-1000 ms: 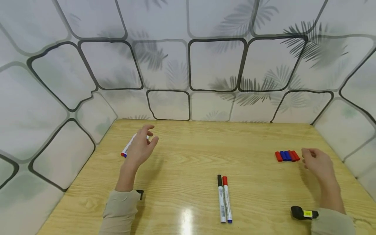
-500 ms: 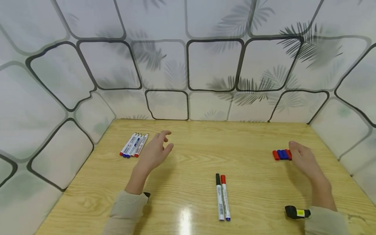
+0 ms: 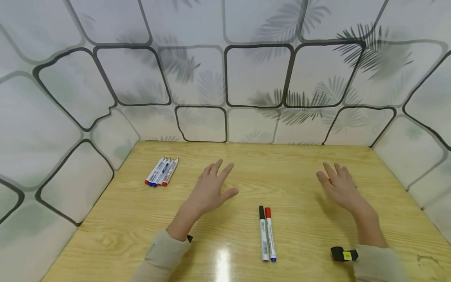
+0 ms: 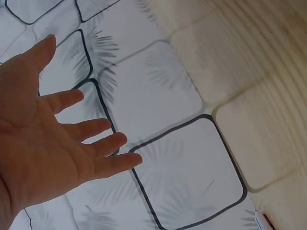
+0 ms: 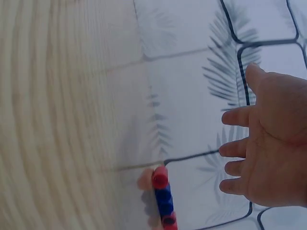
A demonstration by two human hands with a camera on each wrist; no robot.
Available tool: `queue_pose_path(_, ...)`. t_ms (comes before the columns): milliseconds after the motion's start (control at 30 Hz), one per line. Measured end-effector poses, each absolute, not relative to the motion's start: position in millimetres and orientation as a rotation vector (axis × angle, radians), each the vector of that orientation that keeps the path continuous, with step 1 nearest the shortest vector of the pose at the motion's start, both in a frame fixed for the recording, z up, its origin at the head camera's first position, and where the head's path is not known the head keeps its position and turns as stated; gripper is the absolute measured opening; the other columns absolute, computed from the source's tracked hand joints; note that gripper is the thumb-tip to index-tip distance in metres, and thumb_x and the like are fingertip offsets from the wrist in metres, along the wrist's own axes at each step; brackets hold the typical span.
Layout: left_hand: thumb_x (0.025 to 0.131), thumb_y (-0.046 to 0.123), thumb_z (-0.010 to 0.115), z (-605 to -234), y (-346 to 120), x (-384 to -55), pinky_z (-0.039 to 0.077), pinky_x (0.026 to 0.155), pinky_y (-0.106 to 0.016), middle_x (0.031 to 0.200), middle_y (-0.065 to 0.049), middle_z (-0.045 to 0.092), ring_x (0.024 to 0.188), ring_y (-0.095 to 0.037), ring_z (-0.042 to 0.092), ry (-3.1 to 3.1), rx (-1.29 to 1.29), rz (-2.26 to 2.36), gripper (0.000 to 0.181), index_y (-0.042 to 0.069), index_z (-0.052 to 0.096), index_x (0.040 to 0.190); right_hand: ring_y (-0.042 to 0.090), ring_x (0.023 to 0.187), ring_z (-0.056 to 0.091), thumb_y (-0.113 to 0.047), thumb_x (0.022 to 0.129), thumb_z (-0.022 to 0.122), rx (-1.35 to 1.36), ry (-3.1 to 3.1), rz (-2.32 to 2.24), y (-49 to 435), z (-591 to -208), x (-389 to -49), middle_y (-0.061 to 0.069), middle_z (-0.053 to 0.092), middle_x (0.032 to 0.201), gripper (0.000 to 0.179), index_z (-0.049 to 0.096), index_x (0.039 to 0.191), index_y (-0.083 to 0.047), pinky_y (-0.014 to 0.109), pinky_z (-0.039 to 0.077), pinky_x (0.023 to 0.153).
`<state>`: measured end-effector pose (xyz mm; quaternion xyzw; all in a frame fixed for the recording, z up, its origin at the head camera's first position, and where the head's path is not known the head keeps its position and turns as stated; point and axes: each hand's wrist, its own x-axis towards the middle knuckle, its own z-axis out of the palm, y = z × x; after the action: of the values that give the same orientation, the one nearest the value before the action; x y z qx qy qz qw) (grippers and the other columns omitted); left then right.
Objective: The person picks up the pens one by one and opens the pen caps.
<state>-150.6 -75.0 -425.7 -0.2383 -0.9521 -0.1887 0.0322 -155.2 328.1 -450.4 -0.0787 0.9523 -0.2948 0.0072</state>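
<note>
My left hand (image 3: 209,192) hovers above the table, fingers spread and nothing in it; its palm and outstretched fingers also show in the left wrist view. Over the row of red and blue marker caps (image 5: 164,196) at the right, my right hand (image 3: 341,188) is held with its fingers extended, holding nothing. It hides most of those caps in the head view. Between the hands and nearer the front lie two capped markers side by side: a black-capped marker (image 3: 264,239) and a red-capped marker with a blue end (image 3: 270,239).
Several uncapped white markers (image 3: 161,172) with red and blue ends lie in a row at the back left. The wooden table (image 3: 218,219) is bounded by a patterned backdrop (image 3: 253,125) at the back and both sides. Camera straps (image 3: 343,254) sit at the wrists.
My left hand has moved right, away from the uncapped markers, and its fingers have spread. My right hand has moved left across the caps and its fingers have straightened.
</note>
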Motion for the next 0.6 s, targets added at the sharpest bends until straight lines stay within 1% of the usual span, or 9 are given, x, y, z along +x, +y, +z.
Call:
queue_pose_path(67,0.096,0.053,0.059,-427.6,-69.0,-147.3,0.034,0.106,-0.066,0.159,-0.021,0.025,0.141,-0.047,0.031,-2.947,-0.752,-0.549,0.075,0.02,0.03,0.157,0.063,0.139,-0.012,-0.046,0.108,0.029,-0.251,2.97,-0.91,319.6,-447.8,-154.4,0.044,-0.002,0.153,0.073,0.015,0.154,0.009,0.078,-0.002,0.105)
queue_pose_path(200,0.096,0.053,0.058,-432.6,-56.0,-139.3,0.043,0.1,-0.06,0.155,-0.02,0.034,0.134,-0.045,0.041,-2.991,-0.845,-0.451,0.074,0.019,0.031,0.156,0.059,0.142,-0.012,-0.048,0.107,0.032,-0.289,2.965,-0.892,302.1,-445.3,-152.8,0.039,-0.003,0.157,0.074,0.013,0.156,0.004,0.079,0.001,0.104)
queue_pose_path(333,0.097,0.054,0.056,-435.8,-40.4,-132.7,0.047,0.098,-0.055,0.152,-0.016,0.04,0.131,-0.039,0.047,-3.042,-0.979,-0.296,0.072,0.022,0.032,0.155,0.056,0.143,-0.012,-0.05,0.106,0.034,-0.326,2.962,-0.862,284.6,-442.5,-149.1,0.035,-0.004,0.159,0.075,0.011,0.158,-0.001,0.08,0.004,0.103)
queue_pose_path(400,0.096,0.056,0.055,-437.6,-32.0,-129.8,0.049,0.096,-0.052,0.149,-0.013,0.043,0.13,-0.036,0.049,-3.036,-1.021,-0.213,0.07,0.023,0.034,0.154,0.056,0.144,-0.011,-0.05,0.106,0.036,-0.349,2.968,-0.846,277.2,-441.3,-146.8,0.035,-0.003,0.159,0.075,0.011,0.158,-0.002,0.08,0.005,0.103)
queue_pose_path(433,0.096,0.056,0.055,-438.5,-27.9,-127.9,0.051,0.093,-0.05,0.146,-0.012,0.046,0.126,-0.034,0.052,-3.026,-1.032,-0.18,0.068,0.022,0.037,0.152,0.056,0.144,-0.009,-0.049,0.106,0.036,-0.361,2.97,-0.837,273.9,-440.9,-145.5,0.035,-0.002,0.159,0.074,0.012,0.158,-0.002,0.08,0.005,0.103)
queue_pose_path(467,0.096,0.057,0.055,-439.7,-24.1,-125.8,0.053,0.089,-0.046,0.14,-0.011,0.05,0.121,-0.032,0.055,-3.013,-1.036,-0.14,0.065,0.021,0.041,0.149,0.057,0.144,-0.008,-0.049,0.106,0.038,-0.373,2.973,-0.831,270.6,-440.7,-144.3,0.034,-0.001,0.159,0.074,0.013,0.158,-0.003,0.08,0.006,0.103)
queue_pose_path(533,0.095,0.059,0.054,-442.4,-17.4,-121.4,0.055,0.074,-0.036,0.122,-0.006,0.059,0.102,-0.024,0.061,-2.995,-1.032,-0.083,0.057,0.018,0.052,0.136,0.057,0.144,-0.004,-0.05,0.105,0.04,-0.401,2.981,-0.792,264.4,-441.1,-142.3,0.034,0.001,0.159,0.075,0.014,0.159,-0.004,0.079,0.009,0.103)
queue_pose_path(600,0.095,0.061,0.053,-444.7,-11.2,-117.1,0.05,0.058,-0.027,0.103,-0.002,0.062,0.081,-0.016,0.059,-2.994,-1.021,-0.036,0.052,0.017,0.059,0.122,0.058,0.144,0.0,-0.05,0.104,0.043,-0.427,2.979,-0.77,259.0,-441.0,-140.2,0.033,0.002,0.16,0.077,0.015,0.159,-0.005,0.08,0.011,0.103)
